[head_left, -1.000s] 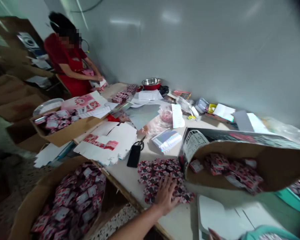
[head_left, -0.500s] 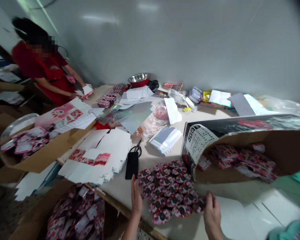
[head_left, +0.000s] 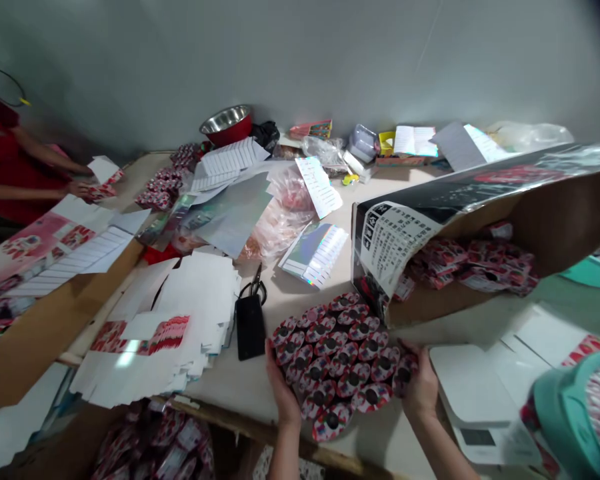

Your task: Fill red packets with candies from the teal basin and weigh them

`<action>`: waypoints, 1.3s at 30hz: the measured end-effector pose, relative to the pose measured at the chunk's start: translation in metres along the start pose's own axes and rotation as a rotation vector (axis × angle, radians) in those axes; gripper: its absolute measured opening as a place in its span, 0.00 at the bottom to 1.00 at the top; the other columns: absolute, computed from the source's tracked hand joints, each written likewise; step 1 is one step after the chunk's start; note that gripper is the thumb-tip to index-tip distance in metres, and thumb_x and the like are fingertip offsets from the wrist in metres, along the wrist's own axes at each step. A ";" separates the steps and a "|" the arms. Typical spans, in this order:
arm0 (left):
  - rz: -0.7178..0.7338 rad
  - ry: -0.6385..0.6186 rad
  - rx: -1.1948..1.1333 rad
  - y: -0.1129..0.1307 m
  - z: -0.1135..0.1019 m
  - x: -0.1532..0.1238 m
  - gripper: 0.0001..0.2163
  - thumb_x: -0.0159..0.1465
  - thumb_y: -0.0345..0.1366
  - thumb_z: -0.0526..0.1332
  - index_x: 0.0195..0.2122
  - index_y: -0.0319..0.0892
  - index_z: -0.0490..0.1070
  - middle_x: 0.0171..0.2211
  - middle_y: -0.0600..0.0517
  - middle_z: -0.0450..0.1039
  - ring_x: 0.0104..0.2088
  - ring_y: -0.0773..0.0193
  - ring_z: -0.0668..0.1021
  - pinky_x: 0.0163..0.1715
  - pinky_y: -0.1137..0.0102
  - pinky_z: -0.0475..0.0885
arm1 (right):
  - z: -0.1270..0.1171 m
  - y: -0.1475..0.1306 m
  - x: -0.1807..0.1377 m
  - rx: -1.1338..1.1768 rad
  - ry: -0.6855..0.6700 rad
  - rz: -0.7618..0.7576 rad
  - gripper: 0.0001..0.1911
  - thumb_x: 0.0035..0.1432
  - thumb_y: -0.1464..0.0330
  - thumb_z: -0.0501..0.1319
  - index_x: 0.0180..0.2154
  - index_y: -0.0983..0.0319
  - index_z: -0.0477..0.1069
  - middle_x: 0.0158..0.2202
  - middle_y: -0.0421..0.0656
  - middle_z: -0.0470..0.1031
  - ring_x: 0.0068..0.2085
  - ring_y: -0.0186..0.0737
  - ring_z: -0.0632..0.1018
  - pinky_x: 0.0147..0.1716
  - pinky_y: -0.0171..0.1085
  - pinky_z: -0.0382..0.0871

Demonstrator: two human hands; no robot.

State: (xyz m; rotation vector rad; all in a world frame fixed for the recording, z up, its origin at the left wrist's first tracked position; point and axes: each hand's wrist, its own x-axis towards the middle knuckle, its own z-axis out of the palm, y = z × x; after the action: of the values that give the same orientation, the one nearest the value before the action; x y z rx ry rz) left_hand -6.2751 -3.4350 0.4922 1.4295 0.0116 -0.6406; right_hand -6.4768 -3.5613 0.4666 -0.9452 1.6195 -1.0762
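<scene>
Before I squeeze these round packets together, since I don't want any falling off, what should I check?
1. Round packets lying flat, in one cluster: ok.
2. Left hand against the cluster's left side: ok.
3. Right hand against its right side: ok.
4. Front packet in line with the rest: not ok, it juts toward the table edge.
5. Black pouch clear of the cluster: cannot tell, it lies right beside it.
6. Tipped cardboard box clear of the packets: not ok, its mouth overlaps the far corner.
</scene>
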 end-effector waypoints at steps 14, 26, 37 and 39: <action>-0.360 0.527 0.067 -0.027 -0.027 -0.082 0.31 0.61 0.60 0.38 0.59 0.48 0.54 0.64 0.48 0.52 0.65 0.54 0.54 0.62 0.59 0.56 | 0.018 -0.023 -0.009 0.090 0.202 0.100 0.31 0.51 0.45 0.51 0.33 0.67 0.73 0.35 0.49 0.76 0.40 0.46 0.74 0.44 0.41 0.65; -0.913 0.411 -0.512 0.013 0.021 -0.095 0.24 0.65 0.51 0.44 0.53 0.38 0.59 0.40 0.42 0.70 0.42 0.54 0.77 0.39 0.59 0.78 | 0.023 -0.013 -0.006 0.141 0.265 0.122 0.28 0.54 0.48 0.50 0.31 0.65 0.73 0.32 0.48 0.76 0.36 0.43 0.74 0.40 0.40 0.66; -1.001 0.193 -0.482 0.013 0.040 -0.103 0.31 0.61 0.46 0.44 0.61 0.30 0.48 0.49 0.31 0.67 0.53 0.43 0.71 0.39 0.54 0.77 | 0.014 -0.007 -0.007 0.174 0.241 0.054 0.28 0.51 0.48 0.54 0.38 0.66 0.72 0.39 0.49 0.75 0.41 0.44 0.73 0.46 0.41 0.64; -0.960 0.154 -0.468 0.016 0.046 -0.104 0.29 0.59 0.42 0.45 0.60 0.32 0.50 0.43 0.35 0.71 0.49 0.47 0.75 0.40 0.57 0.77 | -0.004 -0.014 -0.011 0.125 0.190 -0.025 0.27 0.54 0.50 0.53 0.43 0.65 0.70 0.44 0.49 0.73 0.47 0.44 0.71 0.50 0.42 0.61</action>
State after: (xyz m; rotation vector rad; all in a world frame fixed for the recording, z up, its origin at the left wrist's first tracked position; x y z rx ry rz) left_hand -6.3718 -3.4353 0.5537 0.9508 0.9544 -1.2031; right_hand -6.4765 -3.5550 0.4839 -0.8019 1.6740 -1.3017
